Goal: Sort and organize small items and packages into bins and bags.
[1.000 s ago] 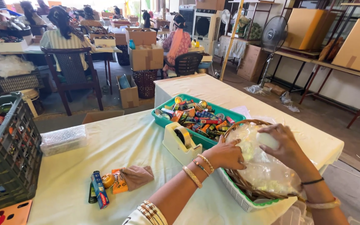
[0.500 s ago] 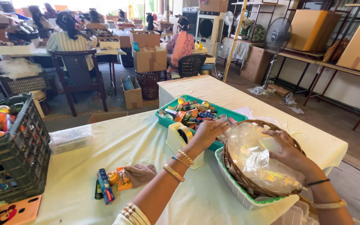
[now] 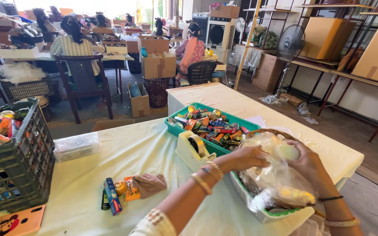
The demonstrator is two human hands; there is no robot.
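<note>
Both forearms reach in from the lower edge toward a wicker basket (image 3: 259,135) wrapped in clear plastic film (image 3: 281,183), which sits in a white mesh tray (image 3: 259,212) at the near right corner of the pale green table (image 3: 123,161). The left hand (image 3: 246,158) comes across from the left, wrist bent and bangles low on the forearm, its fingers curled down and pinching the film at the basket's near left side. The right hand (image 3: 308,162) arches over the top of the basket, palm down, fingers closed around a pale round lump (image 3: 286,152) under the film; a dark band and a light bangle sit on that wrist.

Just left of the basket stands a cream tape dispenser (image 3: 192,150), touching the edge of a teal tray (image 3: 206,126) full of small colourful packets, which lies just behind the basket. Farther left of the basket, on the cloth, lies a little cluster of packets (image 3: 119,194) with a brown pouch beside them. Well left of that, a dark plastic crate (image 3: 16,170) holds more packets, and a clear bubble-wrapped bundle (image 3: 76,146) rests beside it.

Beyond the table, well behind the basket, people sit with their backs turned at other tables among cardboard boxes (image 3: 156,65), and a standing fan (image 3: 290,43) is off to the right near metal shelving.
</note>
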